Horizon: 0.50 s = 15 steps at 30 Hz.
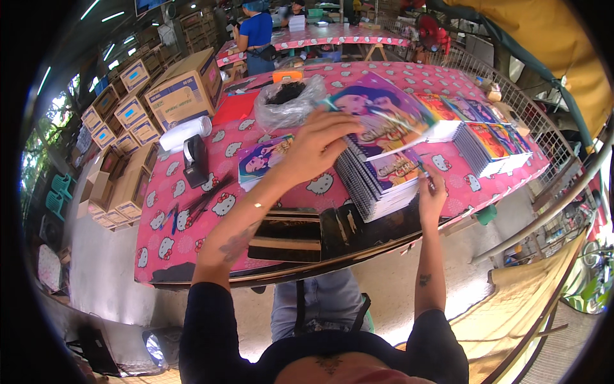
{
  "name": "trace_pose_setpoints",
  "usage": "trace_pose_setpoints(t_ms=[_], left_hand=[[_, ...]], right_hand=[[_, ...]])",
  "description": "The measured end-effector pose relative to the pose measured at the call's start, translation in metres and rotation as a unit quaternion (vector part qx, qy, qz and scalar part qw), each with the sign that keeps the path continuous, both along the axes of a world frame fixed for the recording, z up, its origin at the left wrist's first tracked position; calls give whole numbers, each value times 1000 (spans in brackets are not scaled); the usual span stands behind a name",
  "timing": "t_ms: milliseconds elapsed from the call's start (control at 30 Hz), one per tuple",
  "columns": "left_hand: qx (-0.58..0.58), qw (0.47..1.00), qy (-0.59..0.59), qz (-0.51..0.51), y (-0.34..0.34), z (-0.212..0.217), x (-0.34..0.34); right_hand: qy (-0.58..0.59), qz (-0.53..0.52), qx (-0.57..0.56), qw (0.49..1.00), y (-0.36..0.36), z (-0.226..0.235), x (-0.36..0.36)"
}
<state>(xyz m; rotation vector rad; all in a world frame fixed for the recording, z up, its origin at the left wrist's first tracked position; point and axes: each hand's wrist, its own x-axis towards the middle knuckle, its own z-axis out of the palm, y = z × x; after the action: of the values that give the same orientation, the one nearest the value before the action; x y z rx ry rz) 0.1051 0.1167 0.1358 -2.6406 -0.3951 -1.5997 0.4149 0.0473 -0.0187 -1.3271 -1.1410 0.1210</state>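
Ideally, I'd keep the raised notebook (387,114) level above the spiral-bound stack (387,197), with the left hand (320,144) grasping its left edge. The right hand (433,187) is at the stack's right side; its grip I can't tell.

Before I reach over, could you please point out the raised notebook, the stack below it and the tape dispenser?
Raised notebook (391,116), head view: its printed cover.
Stack (391,173), head view: its top cover.
Tape dispenser (196,166), head view: its black body.
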Motion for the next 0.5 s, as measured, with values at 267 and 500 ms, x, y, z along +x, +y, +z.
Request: trace_pose_setpoints(t_ms=[267,500], left_hand=[[-378,901,-159,-143,36,28,36],[-443,858,-192,-176,11,19,83]], right_hand=[[-131,-38,21,990,-17,29,-21],[-264,29,203,942,-27,77,-61]])
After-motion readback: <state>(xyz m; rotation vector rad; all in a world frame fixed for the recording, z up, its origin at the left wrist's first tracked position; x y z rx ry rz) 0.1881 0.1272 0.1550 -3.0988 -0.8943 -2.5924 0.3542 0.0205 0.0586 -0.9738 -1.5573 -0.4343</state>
